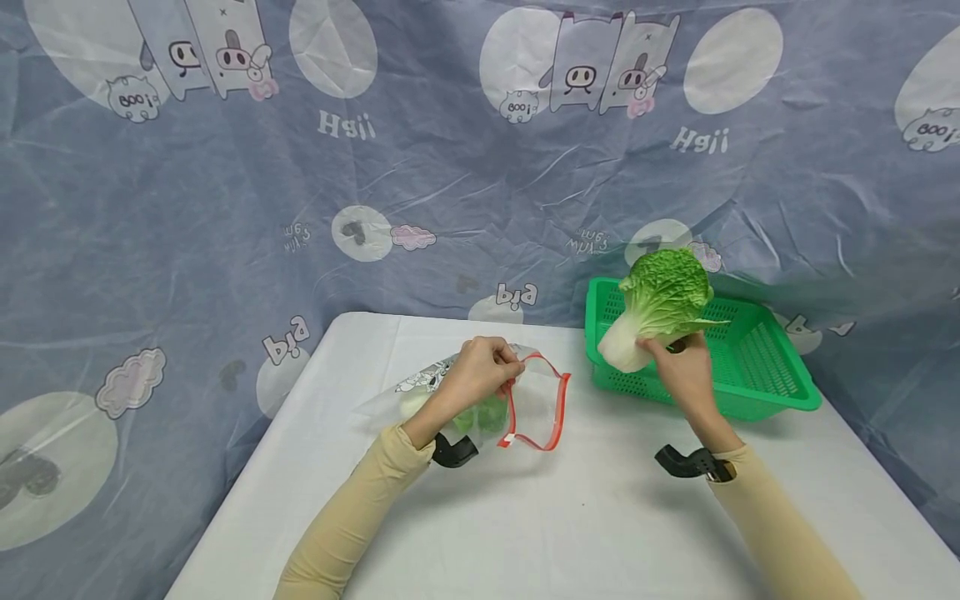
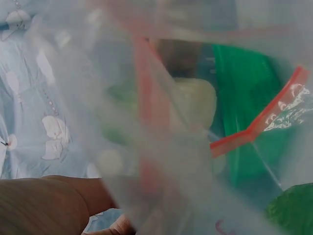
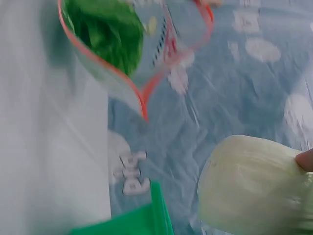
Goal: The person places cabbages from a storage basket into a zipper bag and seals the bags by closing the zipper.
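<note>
My left hand point(image 1: 480, 367) pinches the rim of a clear zip bag point(image 1: 561, 408) edged in red, whose mouth gapes toward the right. Inside the bag lies a leafy green vegetable point(image 3: 105, 36) with a pale stalk, seen through the plastic. My right hand point(image 1: 684, 375) grips a napa cabbage point(image 1: 666, 287) near its white base, leaves pointing up, in front of and above the green basket. The right wrist view shows the cabbage's pale base point(image 3: 249, 186) close up, with the bag's opening beyond it. Bag plastic veils much of the left wrist view.
A green perforated plastic basket point(image 1: 776, 400) stands at the back right of the white table point(image 1: 525, 517). A grey-blue printed cloth point(image 1: 450, 158) hangs behind the table and along its sides.
</note>
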{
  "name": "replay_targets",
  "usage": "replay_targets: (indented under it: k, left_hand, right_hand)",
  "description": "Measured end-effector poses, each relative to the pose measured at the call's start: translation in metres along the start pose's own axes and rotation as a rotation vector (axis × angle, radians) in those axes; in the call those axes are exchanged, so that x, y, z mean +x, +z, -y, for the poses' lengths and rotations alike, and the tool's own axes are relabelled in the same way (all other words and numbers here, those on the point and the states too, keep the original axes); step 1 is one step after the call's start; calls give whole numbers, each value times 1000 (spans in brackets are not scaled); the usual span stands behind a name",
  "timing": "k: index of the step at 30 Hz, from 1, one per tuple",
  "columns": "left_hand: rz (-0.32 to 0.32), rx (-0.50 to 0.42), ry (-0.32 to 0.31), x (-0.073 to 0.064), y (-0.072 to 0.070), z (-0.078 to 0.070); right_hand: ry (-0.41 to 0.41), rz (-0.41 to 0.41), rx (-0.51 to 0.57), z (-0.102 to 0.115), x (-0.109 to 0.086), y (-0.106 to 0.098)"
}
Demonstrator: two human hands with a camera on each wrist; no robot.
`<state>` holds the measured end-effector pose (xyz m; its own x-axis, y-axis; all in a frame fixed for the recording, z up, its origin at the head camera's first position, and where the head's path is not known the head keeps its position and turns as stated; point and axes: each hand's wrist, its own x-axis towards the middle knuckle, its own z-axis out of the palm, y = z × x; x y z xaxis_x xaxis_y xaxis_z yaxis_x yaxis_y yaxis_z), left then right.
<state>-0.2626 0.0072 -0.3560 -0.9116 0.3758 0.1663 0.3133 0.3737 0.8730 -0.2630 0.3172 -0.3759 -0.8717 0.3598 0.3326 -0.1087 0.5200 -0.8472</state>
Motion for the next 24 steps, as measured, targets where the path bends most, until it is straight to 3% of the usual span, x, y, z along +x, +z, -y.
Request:
replay_targets:
  k: [6,17,24]
  left_hand:
    - [-26,11,-5,2,3,1]
    - [-71,-49,-3,4,5,4]
    - [-67,-118,-30,6,6,4]
  right_hand:
    - [-71,81,95,12,-35,25]
    - [-80,251,290,18,-89,64]
    - [-117,360,358,17,-103,78]
